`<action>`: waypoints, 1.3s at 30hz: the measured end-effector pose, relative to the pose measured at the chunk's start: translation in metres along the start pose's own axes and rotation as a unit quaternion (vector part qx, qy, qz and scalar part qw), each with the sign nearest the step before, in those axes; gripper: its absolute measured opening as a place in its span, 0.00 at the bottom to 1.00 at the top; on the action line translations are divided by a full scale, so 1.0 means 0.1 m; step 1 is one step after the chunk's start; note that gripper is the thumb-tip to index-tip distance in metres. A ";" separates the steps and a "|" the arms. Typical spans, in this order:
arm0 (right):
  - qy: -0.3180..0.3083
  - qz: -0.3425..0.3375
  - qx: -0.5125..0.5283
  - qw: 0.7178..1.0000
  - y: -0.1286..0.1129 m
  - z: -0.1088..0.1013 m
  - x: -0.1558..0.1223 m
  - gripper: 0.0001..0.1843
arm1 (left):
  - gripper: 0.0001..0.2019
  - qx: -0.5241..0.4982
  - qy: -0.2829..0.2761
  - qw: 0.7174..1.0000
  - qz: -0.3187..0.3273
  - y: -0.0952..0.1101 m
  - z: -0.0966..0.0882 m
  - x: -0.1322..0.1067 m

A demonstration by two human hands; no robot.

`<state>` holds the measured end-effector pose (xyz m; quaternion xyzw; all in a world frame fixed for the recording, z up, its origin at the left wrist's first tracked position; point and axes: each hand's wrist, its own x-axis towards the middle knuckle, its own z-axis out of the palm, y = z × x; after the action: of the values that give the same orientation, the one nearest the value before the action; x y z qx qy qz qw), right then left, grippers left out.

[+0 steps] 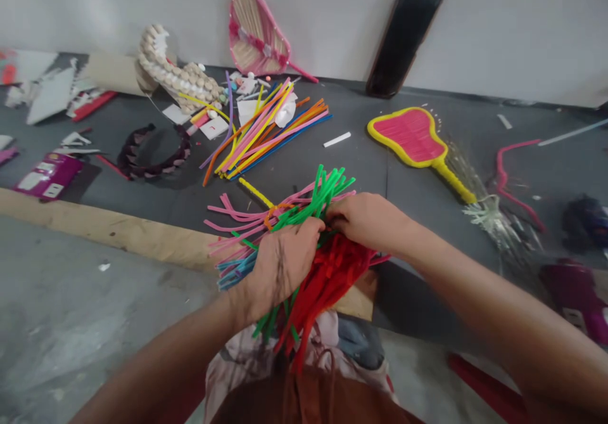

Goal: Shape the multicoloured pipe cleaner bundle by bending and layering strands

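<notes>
Close to the table's front edge, both hands are closed on a thick bunch of pipe cleaners. Green pipe cleaners (327, 189) stick up between the hands, and red pipe cleaners (327, 272) hang down towards my lap. My left hand (289, 253) grips the bunch from the left, its fingertips close to the right hand's. My right hand (363, 218) pinches at the same spot from the right; its fingertips are partly hidden. Pink pipe cleaners (237, 218) and blue pipe cleaners (235, 269) spread out to the left, beside an orange twist (272, 216) and a yellow twisted stem (254, 191).
Loose pipe cleaners (266, 135) lie behind my hands. A pink and yellow fan shape (411, 135) is at the right, a dark braided headband (154, 151) at the left. Against the wall lean a phone (403, 40) and a pink-rimmed fan (256, 34).
</notes>
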<state>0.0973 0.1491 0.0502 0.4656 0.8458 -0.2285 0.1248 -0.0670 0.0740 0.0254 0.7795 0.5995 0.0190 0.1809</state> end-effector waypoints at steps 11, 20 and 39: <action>0.023 -0.040 -0.060 0.997 0.01 0.07 0.01 0.16 | 0.14 0.042 0.058 0.997 0.007 0.06 0.08 -0.02; 0.022 -0.077 -0.031 0.996 0.09 0.12 0.05 0.14 | 0.13 0.011 0.046 0.998 -0.030 0.16 0.10 0.01; 0.016 -0.009 -0.049 0.999 0.13 -0.05 -0.08 0.14 | 0.16 0.028 0.172 0.965 0.194 -0.17 0.17 -0.30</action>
<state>0.1123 0.1520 0.0547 0.4548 0.8621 -0.1808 0.1317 -0.0870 0.0454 0.0099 0.8706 0.4592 0.1704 0.0458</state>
